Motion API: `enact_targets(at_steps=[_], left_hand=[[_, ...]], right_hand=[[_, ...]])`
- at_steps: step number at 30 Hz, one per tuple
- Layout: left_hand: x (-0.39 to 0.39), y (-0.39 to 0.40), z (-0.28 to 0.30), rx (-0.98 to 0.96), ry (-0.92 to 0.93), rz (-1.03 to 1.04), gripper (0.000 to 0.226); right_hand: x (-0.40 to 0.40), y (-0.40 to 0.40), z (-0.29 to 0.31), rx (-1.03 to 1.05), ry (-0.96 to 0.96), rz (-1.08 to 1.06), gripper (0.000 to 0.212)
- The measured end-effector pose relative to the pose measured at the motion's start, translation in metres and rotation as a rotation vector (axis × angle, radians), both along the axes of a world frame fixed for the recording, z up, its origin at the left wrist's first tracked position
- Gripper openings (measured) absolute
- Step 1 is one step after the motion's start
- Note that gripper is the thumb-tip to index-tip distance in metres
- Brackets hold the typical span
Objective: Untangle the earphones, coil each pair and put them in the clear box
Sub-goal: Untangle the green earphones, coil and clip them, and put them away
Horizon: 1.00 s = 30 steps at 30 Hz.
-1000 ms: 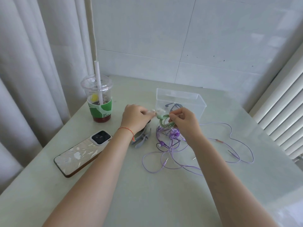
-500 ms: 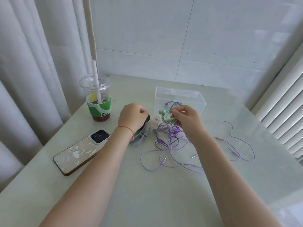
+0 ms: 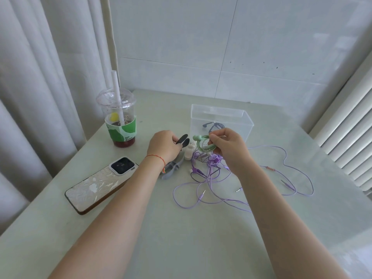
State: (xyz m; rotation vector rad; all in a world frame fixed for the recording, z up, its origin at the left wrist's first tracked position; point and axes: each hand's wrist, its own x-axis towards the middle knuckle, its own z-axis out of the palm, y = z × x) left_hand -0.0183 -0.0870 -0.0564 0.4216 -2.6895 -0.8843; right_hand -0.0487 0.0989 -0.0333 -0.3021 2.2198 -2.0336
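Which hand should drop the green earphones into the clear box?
The right hand. It already pinches the coiled green earphones just in front of the clear box. The left hand is busy holding a black clip, farther from the box.

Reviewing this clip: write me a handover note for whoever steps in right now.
Left hand pinches a black clip.
Right hand holds the coiled green earphones just in front of the clear box.
Done: one grey pair lies in the box; the green pair is coiled.
Left: box the green pair, then untangle, coil and box the purple tangle on the table.
Grey and beige clips lie by the left wrist.
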Motion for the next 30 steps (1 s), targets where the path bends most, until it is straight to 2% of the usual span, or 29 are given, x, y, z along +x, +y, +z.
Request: enact_targets(at_steps=[3,6,8,10,11,13,17,21,23,27,30], left_hand=[[0.0,0.0,0.004,0.191,0.104,0.028,0.011],[-0.001,0.003,0.015,0.492,0.195,-0.014,0.003],[0.003,0.007,0.028,0.771,0.234,-0.122,0.009],[0.01,0.014,0.04,1.126,0.205,-0.285,0.004],[0.014,0.02,0.044,1.21,0.168,-0.348,0.007],[0.017,0.036,0.047,1.189,0.085,-0.422,0.012],[0.009,0.065,0.043,1.122,-0.017,-0.441,0.021],[-0.002,0.088,0.039,0.996,-0.112,-0.446,0.013],[-0.005,0.096,0.035,0.946,-0.146,-0.46,0.018],[-0.009,0.108,0.028,0.967,-0.243,-0.405,0.032],[-0.006,0.104,0.032,1.102,-0.292,-0.433,0.04]], right_hand=[[-0.002,0.002,0.001,-0.012,-0.004,-0.009,0.005],[-0.002,0.005,0.005,-0.094,-0.019,0.007,0.007],[-0.003,0.008,0.011,-0.231,-0.049,0.049,0.011],[-0.003,0.013,0.019,-0.346,-0.071,0.104,0.012],[-0.003,0.016,0.023,-0.377,-0.073,0.125,0.013],[-0.004,0.024,0.029,-0.395,-0.068,0.158,0.014],[-0.009,0.04,0.033,-0.389,-0.05,0.163,0.015],[-0.017,0.058,0.036,-0.427,-0.023,0.168,0.017],[-0.019,0.062,0.035,-0.423,-0.023,0.188,0.018],[-0.023,0.063,0.025,-0.35,-0.052,0.229,0.019],[-0.024,0.062,0.019,-0.319,-0.12,0.183,0.021]])
